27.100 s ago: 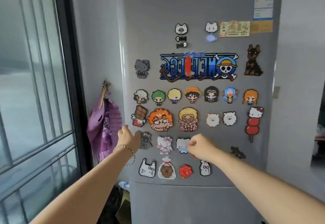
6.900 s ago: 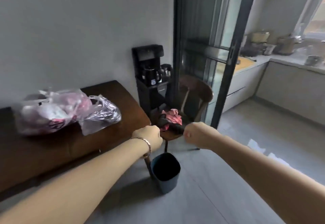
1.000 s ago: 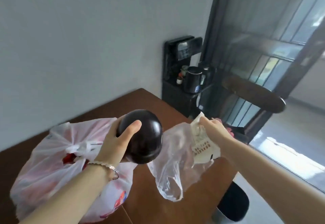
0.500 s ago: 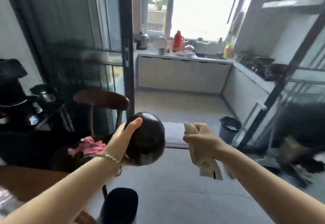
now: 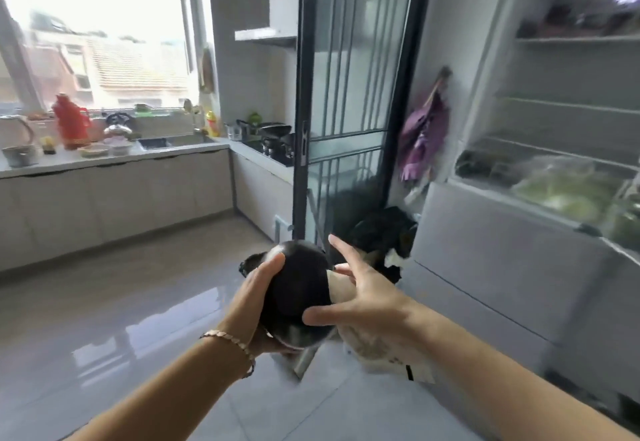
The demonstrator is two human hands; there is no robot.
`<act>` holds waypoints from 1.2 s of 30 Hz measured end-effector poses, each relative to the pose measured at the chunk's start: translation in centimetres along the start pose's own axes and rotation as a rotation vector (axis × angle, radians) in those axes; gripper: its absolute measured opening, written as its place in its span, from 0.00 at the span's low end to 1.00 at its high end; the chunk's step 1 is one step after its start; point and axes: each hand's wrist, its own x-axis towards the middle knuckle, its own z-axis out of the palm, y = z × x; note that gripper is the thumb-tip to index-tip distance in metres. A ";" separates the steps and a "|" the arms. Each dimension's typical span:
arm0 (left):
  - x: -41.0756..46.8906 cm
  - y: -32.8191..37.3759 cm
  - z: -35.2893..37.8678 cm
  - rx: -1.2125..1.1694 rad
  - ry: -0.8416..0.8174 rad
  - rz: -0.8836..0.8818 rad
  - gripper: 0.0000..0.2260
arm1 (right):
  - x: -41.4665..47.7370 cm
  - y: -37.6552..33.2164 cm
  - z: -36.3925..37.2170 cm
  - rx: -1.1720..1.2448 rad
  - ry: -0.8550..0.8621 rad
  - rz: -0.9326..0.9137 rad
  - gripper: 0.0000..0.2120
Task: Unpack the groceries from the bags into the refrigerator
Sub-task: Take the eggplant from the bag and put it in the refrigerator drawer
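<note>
Dark, glossy eggplant (image 5: 298, 288) sits cupped in the left hand (image 5: 254, 302); the right hand (image 5: 363, 305), fingers spread, touches its right side, pale packet (image 5: 384, 350) beneath. Open refrigerator (image 5: 554, 149) stands to their right.

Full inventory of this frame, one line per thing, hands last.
eggplant: 1, dark purple, held in front of the chest
paper package: 1, pale, under the right hand
refrigerator: 1, grey, right, upper door open
bagged greens: pale green, lower fridge shelf
purple bag: 1, hanging beside the fridge
red thermos: 1, on the counter
stove: 1, black, on the counter
left hand: gripping the eggplant
right hand: fingers spread against the eggplant, package beneath
</note>
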 end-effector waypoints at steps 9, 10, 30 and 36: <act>22.6 4.4 13.9 0.155 -0.360 -0.167 0.41 | 9.0 4.0 -17.4 -0.126 0.430 0.122 0.55; 25.1 4.7 16.0 0.199 -0.401 -0.192 0.44 | 10.0 4.6 -19.6 -0.125 0.487 0.128 0.55; 56.0 6.9 52.7 0.829 -0.622 0.253 0.43 | 18.3 18.1 -58.9 -0.079 0.960 0.057 0.36; 64.5 9.4 55.6 1.142 -0.636 0.614 0.24 | 22.7 18.8 -67.7 -0.205 0.954 0.168 0.33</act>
